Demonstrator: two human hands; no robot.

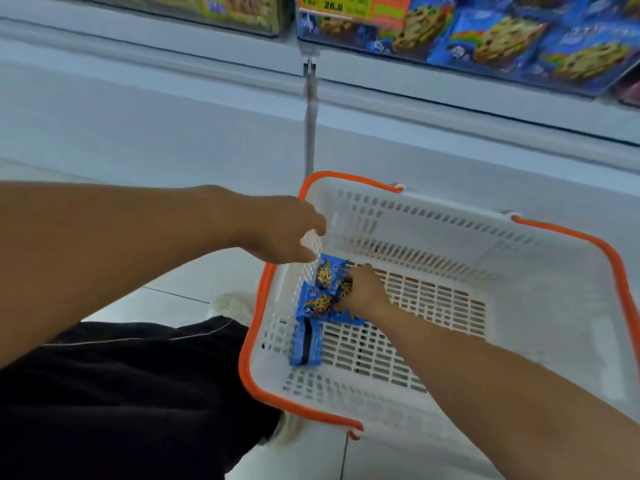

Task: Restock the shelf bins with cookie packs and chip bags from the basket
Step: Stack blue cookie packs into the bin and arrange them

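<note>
A white plastic basket [519,282] with an orange rim stands on the floor at the right. Several blue cookie packs [317,303] lie along its left inner wall. My right hand [360,287] is down inside the basket, fingers closed on a pack at the middle of the pile. My left hand [287,233] hovers at the basket's upper left wall, just above the packs, fingers loosely apart and holding nothing. A shelf bin [519,43] at the top right holds several of the same blue cookie packs.
A second bin [239,12] with yellow-green packs sits at the top left, with an orange price tag [353,6] between the bins. The white shelf base runs behind the basket. My knee in black trousers [121,393] and a white shoe [235,306] are left of the basket.
</note>
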